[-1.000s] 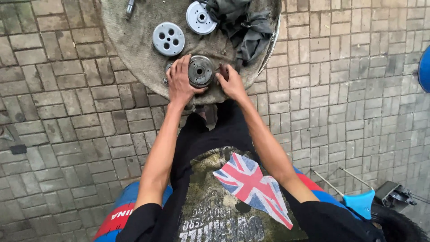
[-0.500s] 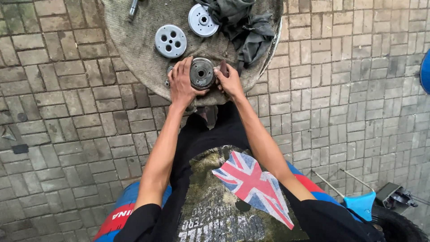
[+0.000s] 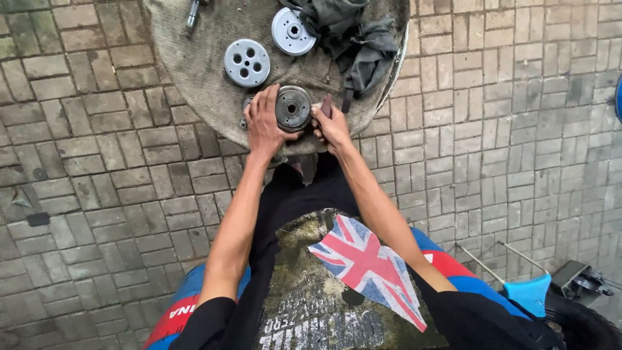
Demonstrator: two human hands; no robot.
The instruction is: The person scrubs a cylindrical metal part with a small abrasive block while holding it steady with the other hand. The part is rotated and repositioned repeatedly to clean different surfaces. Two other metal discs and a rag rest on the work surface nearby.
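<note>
The round metal part [image 3: 293, 107] is a dark grey disc with a raised rim, a stepped centre hub and a bore at its middle. It sits at the near edge of the round cloth-covered counter [image 3: 207, 97]. The left hand [image 3: 264, 123] cups its left side, fingers curled against the rim. The right hand [image 3: 332, 126] grips the right side, closed around a dark narrow piece. Two lighter discs, a perforated disc [image 3: 247, 62] and a pulley-like disc [image 3: 293, 31], lie beyond, beside a grey rag [image 3: 353, 39].

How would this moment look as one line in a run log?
left hand: grips metal disc part | right hand: on same part | surface: cloth-covered round table | nearby: two grey discs, dark rag
</note>
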